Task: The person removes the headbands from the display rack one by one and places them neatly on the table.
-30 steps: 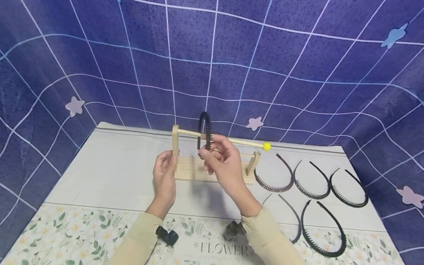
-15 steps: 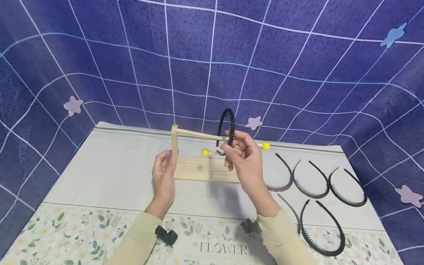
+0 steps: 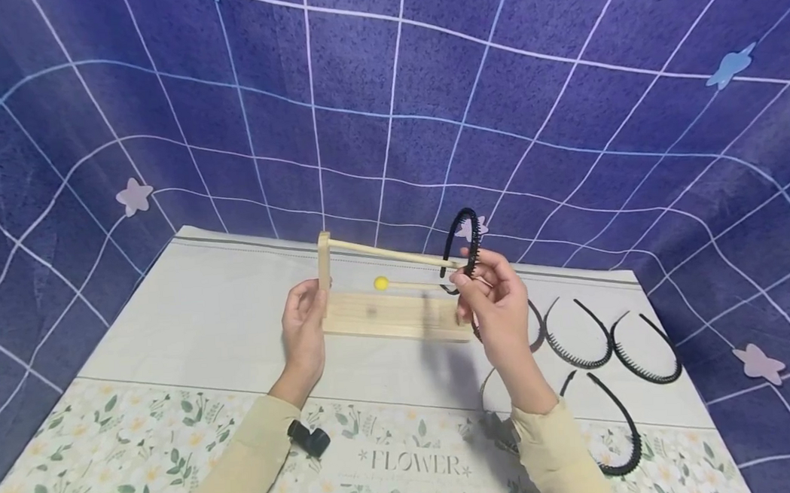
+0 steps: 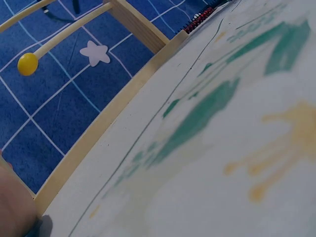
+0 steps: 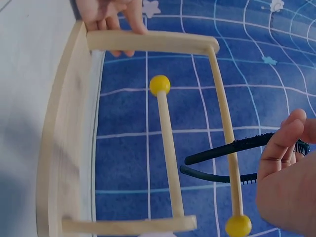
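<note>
My right hand (image 3: 500, 304) pinches a black toothed headband (image 3: 464, 216) between thumb and fingers, curved end up in the head view. The headband's two legs straddle the upper rod (image 3: 389, 254) of a wooden rack, near its right end. In the right wrist view, the black headband (image 5: 212, 153) has one leg on each side of that rod, and a yellow ball (image 5: 238, 225) caps the rod's end. My left hand (image 3: 304, 331) grips the rack's left upright (image 3: 325, 269). A lower rod with a yellow ball (image 3: 381, 283) points left above the rack's base (image 3: 386, 315).
Several toothed headbands lie on the cloth at right, including one black headband (image 3: 646, 359) at the far right and another black headband (image 3: 634, 435) nearer me. A dark blue patterned curtain (image 3: 387, 111) stands behind the white floral tablecloth (image 3: 188, 304).
My right hand has moved the black headband rightward along the upper rod, from near its middle towards its right end. The left hand has stayed on the upright.
</note>
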Motion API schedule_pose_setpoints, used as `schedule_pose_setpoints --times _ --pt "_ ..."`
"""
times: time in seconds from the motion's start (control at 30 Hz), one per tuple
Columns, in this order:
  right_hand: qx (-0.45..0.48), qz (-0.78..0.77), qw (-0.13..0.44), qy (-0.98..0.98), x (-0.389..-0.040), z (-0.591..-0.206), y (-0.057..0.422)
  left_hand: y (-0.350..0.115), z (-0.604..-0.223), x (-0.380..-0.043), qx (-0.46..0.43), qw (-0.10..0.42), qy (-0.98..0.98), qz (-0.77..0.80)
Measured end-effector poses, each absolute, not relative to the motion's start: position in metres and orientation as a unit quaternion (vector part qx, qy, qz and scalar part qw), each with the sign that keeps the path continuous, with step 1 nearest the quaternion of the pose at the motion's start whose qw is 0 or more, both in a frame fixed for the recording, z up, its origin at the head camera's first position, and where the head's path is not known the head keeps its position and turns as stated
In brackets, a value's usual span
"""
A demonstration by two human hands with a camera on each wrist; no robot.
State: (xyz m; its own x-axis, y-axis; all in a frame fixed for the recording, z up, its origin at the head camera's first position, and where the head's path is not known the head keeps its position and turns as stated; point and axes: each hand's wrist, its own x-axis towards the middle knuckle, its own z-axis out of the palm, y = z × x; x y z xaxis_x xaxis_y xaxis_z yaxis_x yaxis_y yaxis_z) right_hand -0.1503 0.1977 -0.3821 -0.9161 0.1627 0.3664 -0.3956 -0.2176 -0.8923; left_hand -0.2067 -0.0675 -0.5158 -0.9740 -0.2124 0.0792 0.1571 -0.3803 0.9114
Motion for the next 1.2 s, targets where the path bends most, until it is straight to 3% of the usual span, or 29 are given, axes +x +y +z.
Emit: schedule_pose_setpoints --times 0.6,1.2 --pt "0.087 0.754 0.234 -0.608 -0.142 -0.383 0.242 -0.067 -0.513 -0.206 0.030 0.109 -0.555 -0.824" --pt "0.040 0.731 0.230 -0.642 -0.125 -0.391 0.273 -0.067 -0.513 -0.206 0.030 0.110 -0.554 -0.825"
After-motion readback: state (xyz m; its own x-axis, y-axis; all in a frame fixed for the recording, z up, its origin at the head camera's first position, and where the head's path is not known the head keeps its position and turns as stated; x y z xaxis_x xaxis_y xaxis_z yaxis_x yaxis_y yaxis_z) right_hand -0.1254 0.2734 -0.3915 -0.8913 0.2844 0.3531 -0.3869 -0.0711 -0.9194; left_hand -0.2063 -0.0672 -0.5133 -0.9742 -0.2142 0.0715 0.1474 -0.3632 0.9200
